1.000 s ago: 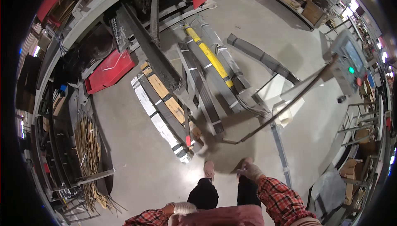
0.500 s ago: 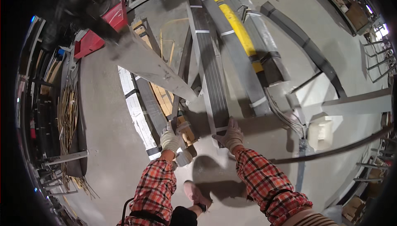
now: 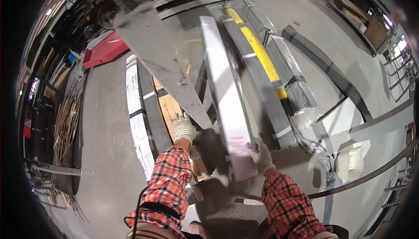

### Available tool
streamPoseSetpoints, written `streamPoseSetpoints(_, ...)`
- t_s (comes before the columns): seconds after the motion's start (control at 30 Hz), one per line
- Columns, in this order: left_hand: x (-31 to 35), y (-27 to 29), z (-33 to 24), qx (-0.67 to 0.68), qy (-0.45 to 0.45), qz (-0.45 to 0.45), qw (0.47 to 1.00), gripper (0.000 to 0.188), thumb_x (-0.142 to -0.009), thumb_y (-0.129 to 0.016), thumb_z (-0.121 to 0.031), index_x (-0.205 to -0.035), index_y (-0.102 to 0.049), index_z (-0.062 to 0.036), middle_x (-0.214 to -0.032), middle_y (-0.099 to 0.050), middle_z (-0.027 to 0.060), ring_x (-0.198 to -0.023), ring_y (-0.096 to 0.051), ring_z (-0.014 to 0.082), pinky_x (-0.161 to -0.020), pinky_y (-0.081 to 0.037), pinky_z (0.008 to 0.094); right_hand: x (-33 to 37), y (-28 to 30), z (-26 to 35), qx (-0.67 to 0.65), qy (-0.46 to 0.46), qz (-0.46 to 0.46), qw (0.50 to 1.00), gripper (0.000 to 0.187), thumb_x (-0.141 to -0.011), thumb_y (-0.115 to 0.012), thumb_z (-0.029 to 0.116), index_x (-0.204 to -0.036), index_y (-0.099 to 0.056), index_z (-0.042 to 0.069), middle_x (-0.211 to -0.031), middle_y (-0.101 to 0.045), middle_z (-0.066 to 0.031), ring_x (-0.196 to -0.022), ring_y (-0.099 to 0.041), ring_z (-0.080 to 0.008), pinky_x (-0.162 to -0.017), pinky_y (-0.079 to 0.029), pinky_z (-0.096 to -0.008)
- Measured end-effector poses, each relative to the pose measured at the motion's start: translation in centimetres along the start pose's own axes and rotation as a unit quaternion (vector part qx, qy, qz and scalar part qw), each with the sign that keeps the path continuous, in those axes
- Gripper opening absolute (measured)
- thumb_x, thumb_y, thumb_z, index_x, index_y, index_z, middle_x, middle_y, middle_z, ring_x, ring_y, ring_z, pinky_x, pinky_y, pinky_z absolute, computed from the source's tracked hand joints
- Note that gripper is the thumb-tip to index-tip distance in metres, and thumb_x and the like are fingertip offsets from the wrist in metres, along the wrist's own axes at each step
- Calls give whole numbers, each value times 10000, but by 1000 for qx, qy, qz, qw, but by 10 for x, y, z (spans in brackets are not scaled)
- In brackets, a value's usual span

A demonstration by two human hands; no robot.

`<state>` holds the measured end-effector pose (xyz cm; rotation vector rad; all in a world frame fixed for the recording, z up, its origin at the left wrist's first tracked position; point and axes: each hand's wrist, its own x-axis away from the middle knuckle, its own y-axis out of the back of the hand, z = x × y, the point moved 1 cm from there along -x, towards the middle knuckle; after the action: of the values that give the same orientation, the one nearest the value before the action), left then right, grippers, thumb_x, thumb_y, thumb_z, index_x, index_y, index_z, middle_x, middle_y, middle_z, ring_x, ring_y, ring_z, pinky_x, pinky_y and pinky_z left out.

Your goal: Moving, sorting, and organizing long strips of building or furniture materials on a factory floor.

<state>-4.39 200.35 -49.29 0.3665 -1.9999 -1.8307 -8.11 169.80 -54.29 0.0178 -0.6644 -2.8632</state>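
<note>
A long bundle (image 3: 224,95) lies with its smooth white face up, its near end blurred. My right hand (image 3: 262,158), in a pale glove, is closed against the right side of that near end; its fingertips are smeared by motion. To the left, my gloved left hand (image 3: 184,129) is over a tan, wood-coloured bundle (image 3: 168,103), beside the lower end of a wide grey post (image 3: 161,60). Its fingers point away and are mostly hidden, so I cannot tell whether they grip anything. A white-wrapped bundle (image 3: 139,125) lies further left.
Right of the white-faced bundle lie a grey bundle (image 3: 262,86), a yellow tube (image 3: 261,53) and a clear-wrapped bundle (image 3: 301,97). A dark strip bundle (image 3: 325,62) is further right. Thin sticks (image 3: 67,121) stand at the left. A red tray (image 3: 104,50) is at the far left.
The middle bundle has turned from its dark grooved side to its white face. My right hand has moved right, to its side. My left hand has moved slightly farther away from me.
</note>
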Motion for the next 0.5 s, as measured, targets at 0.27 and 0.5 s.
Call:
streamPoseSetpoints(0.27,-20,-5,26,22,15,37,999,455,-798,-584,-257,-1162,-492,0,-1021,-612,221,-960,-598,336,-796,-491,419,141,-125,60,-114,-105,352,923,363,-844,-608,223,-1153,-531,49,-1011,-613,-98,-855,-589,-164,-761,-463,-293)
streamPoseSetpoints(0.5,-1,11,54,94,-73,111,987,453,-769,-589,-337,-1025,-572,36,-952,-631,213,-845,-625,335,-721,-501,410,169,-189,69,-341,-143,324,871,609,-827,-646,231,-1312,-342,21,-1043,-559,-100,-930,-548,-153,-810,-447,-277)
